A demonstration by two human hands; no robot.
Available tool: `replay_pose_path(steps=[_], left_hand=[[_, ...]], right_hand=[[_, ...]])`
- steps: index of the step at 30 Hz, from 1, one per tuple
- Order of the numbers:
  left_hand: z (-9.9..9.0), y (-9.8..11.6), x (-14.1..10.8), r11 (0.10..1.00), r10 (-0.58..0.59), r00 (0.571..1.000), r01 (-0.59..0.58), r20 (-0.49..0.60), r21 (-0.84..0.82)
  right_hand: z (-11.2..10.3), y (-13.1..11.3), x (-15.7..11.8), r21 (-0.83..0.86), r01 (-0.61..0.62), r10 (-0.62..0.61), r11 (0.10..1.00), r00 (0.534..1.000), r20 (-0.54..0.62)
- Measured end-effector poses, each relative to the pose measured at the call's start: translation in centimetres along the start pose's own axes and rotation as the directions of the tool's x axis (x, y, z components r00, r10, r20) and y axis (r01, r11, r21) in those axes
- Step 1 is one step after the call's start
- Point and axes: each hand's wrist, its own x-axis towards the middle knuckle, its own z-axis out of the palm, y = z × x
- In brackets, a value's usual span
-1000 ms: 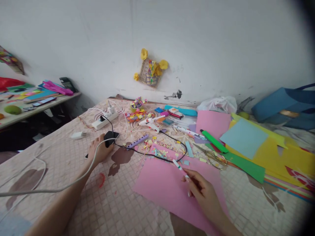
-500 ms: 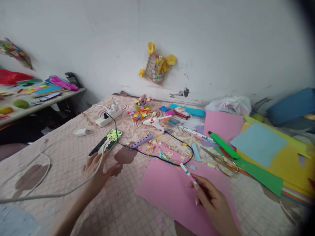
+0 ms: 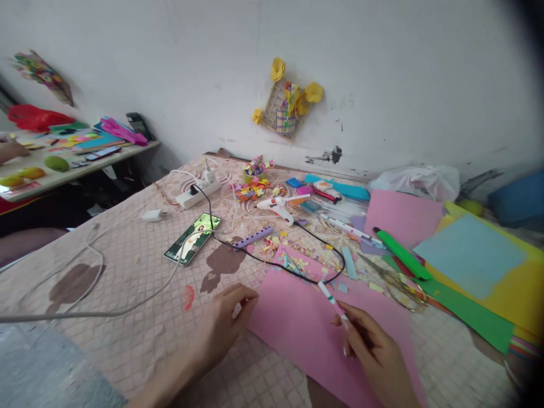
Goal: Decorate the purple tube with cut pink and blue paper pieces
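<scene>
My right hand (image 3: 374, 351) grips a slim white marker pen (image 3: 334, 303) with teal and pink bands, its white end pointing away from me. Under that hand lies a large sheet of pink paper (image 3: 293, 323). My left hand (image 3: 227, 317) is at the sheet's left edge, slightly blurred, with loosely curled fingers and a gap beside the thumb; whether it touches the paper is unclear. Beyond it rests a phone (image 3: 193, 238) with its screen lit. Small paper scraps (image 3: 293, 263) lie across the far end of the pink sheet.
A white glue gun (image 3: 276, 208) and its black cord lie behind the paper. To the right are gold-handled scissors (image 3: 403, 289), a green marker (image 3: 402, 253) and coloured sheets (image 3: 471, 255). A power strip (image 3: 199, 194) and a white cable (image 3: 140, 309) occupy the left.
My left hand has left the phone and moved right, to the pink paper's edge. The right hand still holds the marker pen in much the same pose. The view has shifted slightly left.
</scene>
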Motion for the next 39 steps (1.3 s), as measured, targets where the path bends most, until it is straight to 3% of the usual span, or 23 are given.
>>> replay_pose_path(steps=[5,10,14,23,27,31,39], left_hand=[[0.8,0.8,1.0,0.995,0.072,0.994,-0.065,0.078,-0.08],[0.0,-0.1,1.6,0.999,0.029,0.998,-0.026,0.061,-0.039],[0.5,0.2,2.1,0.997,0.021,0.993,-0.011,0.117,-0.081],[3.8,4.7,5.4,0.96,0.171,0.914,-0.069,0.369,-0.273],[6.4,6.0,6.9,0.9,0.179,0.903,0.01,0.391,-0.437],[8.5,6.4,7.2,0.769,0.182,0.885,0.144,0.429,-0.623],[9.4,6.1,5.9,0.635,0.095,0.891,0.288,0.443,-0.717]], right_hand=[[0.0,0.0,0.0,-0.023,0.005,-0.005,1.0,1.0,-0.007],[0.1,0.0,0.1,-0.012,0.007,-0.007,1.0,1.0,-0.007],[0.1,-0.2,0.2,-0.014,0.021,-0.021,1.0,1.0,0.009],[-0.2,-0.3,0.2,-0.083,0.055,-0.056,0.995,0.998,-0.008],[-0.5,0.0,0.5,-0.142,0.131,-0.138,0.981,0.989,-0.046],[-0.6,0.1,0.9,-0.211,0.213,-0.24,0.954,0.964,-0.112],[-0.6,-0.2,1.0,-0.389,0.406,-0.463,0.827,0.885,-0.059]])
